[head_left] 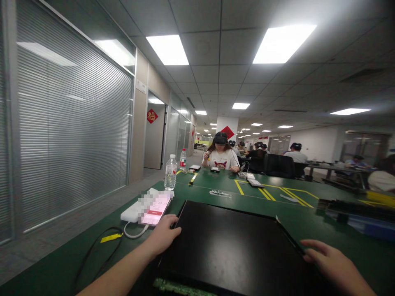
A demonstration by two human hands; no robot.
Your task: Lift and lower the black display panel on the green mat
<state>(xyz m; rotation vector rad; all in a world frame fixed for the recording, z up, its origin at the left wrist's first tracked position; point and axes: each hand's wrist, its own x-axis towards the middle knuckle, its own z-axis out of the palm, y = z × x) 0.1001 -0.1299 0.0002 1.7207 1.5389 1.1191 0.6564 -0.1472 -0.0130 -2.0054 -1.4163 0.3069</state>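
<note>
A large black LCD panel point(234, 246) lies in front of me over the green table, its dark face up and glossy. Along its near edge a strip of green circuit board point(182, 287) shows. My left hand point(165, 236) grips the panel's far left edge, thumb on top and fingers round the side. At the right edge my right hand point(327, 257) holds the rim, its fingertips partly hidden behind it.
Left of the panel are a phone point(156, 209) on a cable, a white power strip point(131, 213) and a water bottle point(170, 172). A black cord point(92, 242) with a yellow tag lies nearer. Across the table point(197, 205) sits a person point(220, 158). Dark stacked parts point(345, 211) stand right.
</note>
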